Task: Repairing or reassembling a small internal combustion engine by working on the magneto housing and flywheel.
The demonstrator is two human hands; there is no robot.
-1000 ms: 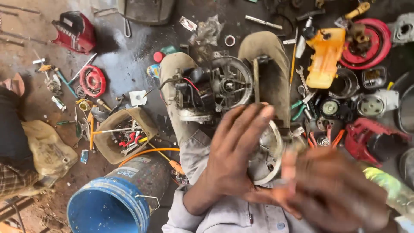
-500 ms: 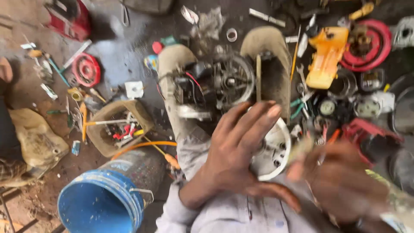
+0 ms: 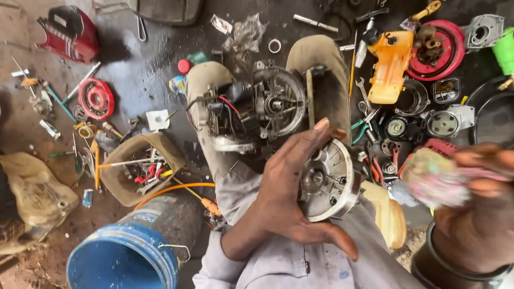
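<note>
My left hand (image 3: pixel 286 187) grips a round metal flywheel (image 3: pixel 329 182) with fins, holding it on edge above my lap. My right hand (image 3: pixel 476 214) is at the lower right, blurred, closed on a pale pink and yellow rag (image 3: pixel 435 179) just right of the flywheel. Beyond the hands a small engine block (image 3: pixel 257 109) with black parts and red wire rests between my two feet in tan shoes (image 3: pixel 321 69).
A blue plastic bucket (image 3: pixel 126 251) stands lower left, by a tan container of tools (image 3: pixel 142 168). An orange fuel tank (image 3: pixel 391 64), red starter covers (image 3: pixel 96 99), wrenches and several engine parts litter the oily floor. A cream part (image 3: pixel 388 214) lies by my knee.
The view has shifted down and right. My left hand now holds the flywheel more openly toward me, and my right hand has pulled away to the right with the rag.
</note>
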